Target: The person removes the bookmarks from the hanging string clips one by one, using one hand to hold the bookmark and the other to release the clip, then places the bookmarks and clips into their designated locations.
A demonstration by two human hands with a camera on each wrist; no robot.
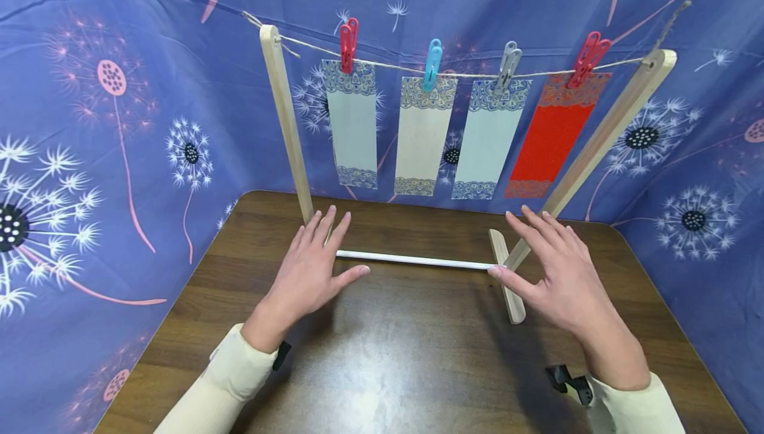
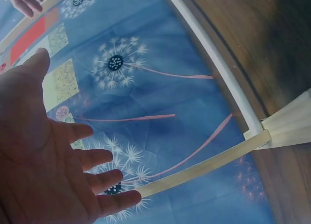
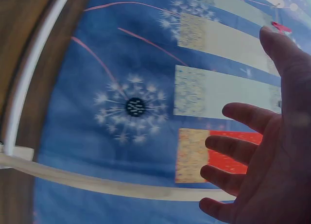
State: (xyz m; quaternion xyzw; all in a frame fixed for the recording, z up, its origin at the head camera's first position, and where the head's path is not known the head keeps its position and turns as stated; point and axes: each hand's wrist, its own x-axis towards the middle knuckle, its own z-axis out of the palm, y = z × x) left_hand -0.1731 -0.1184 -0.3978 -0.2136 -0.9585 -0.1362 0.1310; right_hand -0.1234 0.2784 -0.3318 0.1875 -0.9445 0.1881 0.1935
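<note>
My left hand (image 1: 310, 268) is held out with fingers spread, overlapping the foot of the left wooden post (image 1: 285, 115) in the head view. Fingers apart, my right hand (image 1: 558, 275) hovers near the base of the right wooden post (image 1: 609, 132). Neither hand holds anything. Between the posts runs a string (image 1: 388, 66) with four paper strips: a pale one (image 1: 353, 125), a cream one (image 1: 424, 139), another pale one (image 1: 489, 142) and a red one (image 1: 552, 142). Red (image 1: 348, 49), blue (image 1: 432, 66), grey (image 1: 508, 68) and red clothespins (image 1: 587, 62) pin them up.
A white rod (image 1: 418, 261) joins the posts low down. The right post stands on a flat wooden foot (image 1: 512, 298) on the brown table (image 1: 382, 354). Blue dandelion-print cloth (image 1: 197, 75) surrounds the back and sides.
</note>
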